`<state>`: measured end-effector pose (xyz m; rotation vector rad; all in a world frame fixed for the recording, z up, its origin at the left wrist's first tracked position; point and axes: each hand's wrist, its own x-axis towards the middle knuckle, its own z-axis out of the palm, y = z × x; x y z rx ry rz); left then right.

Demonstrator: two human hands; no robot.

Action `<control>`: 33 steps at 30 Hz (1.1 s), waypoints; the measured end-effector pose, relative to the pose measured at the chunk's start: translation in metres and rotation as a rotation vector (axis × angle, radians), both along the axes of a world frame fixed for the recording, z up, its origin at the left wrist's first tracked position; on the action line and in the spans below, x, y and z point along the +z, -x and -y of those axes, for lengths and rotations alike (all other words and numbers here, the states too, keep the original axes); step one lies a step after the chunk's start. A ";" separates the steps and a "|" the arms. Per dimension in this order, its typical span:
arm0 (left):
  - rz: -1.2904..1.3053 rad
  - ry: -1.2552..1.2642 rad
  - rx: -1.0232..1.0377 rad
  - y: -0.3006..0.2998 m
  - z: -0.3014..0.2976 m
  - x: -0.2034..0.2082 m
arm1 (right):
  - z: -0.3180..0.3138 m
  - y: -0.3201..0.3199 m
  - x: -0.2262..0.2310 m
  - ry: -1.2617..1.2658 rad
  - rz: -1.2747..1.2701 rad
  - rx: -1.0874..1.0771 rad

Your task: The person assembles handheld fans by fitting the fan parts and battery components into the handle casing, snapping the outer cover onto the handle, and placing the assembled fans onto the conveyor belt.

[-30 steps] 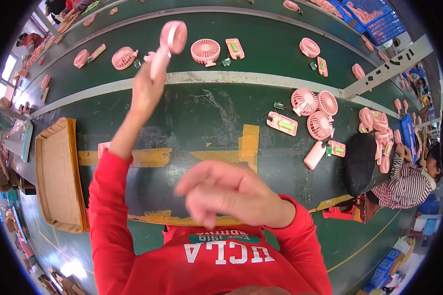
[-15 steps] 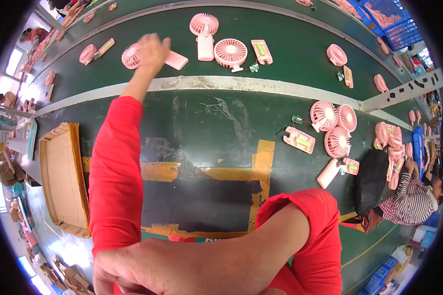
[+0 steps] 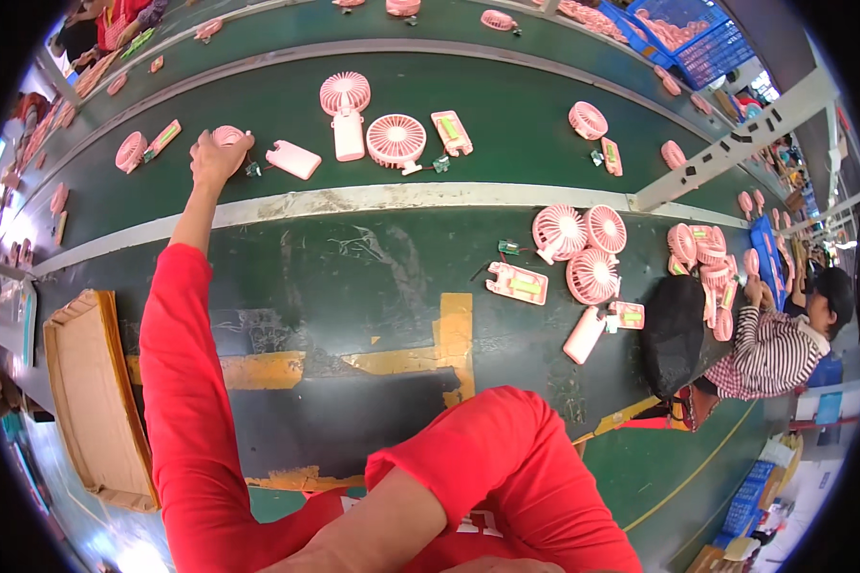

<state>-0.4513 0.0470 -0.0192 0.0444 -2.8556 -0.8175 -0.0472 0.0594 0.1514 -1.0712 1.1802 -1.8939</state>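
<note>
My left hand (image 3: 218, 158) reaches out over the green belt, its fingers curled round a pink fan head (image 3: 227, 136). A small green circuit board (image 3: 252, 169) lies right beside that hand. To its right rests a loose pink handle cover (image 3: 294, 159), followed by a pink handheld fan (image 3: 348, 115) with its handle and another round fan head (image 3: 396, 140). Left of the hand lies one more fan head (image 3: 131, 151) with an open handle shell (image 3: 164, 139). My right forearm, bare below a pushed-up red sleeve, runs to the lower edge; the hand itself is out of view.
A pale metal rail (image 3: 354, 199) separates the belt from the worktable. On the table's right are several fan heads (image 3: 592, 276), open shells (image 3: 517, 283) and a black bag (image 3: 674, 334). A shallow cardboard tray (image 3: 96, 401) stands left. A person in stripes (image 3: 774, 349) works at right.
My left hand has moved left onto the fan head and closed round it, uncovering the handle cover. My right hand has dropped out of view. The whole view has shifted.
</note>
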 end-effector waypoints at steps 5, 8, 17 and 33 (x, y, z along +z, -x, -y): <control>-0.196 -0.369 -0.287 -0.039 -0.012 0.036 | 0.011 -0.045 -0.021 -0.082 -0.396 -0.283; -0.026 -0.802 -0.419 -0.091 -0.004 0.059 | 0.002 -0.061 -0.026 -0.121 -0.644 -0.438; 0.740 -1.835 -0.665 -0.266 0.000 0.062 | -0.123 -0.047 -0.094 -0.690 -0.336 -1.538; 1.144 -2.235 -0.373 -0.371 0.002 0.039 | -0.093 -0.069 -0.150 -0.814 -0.176 -1.195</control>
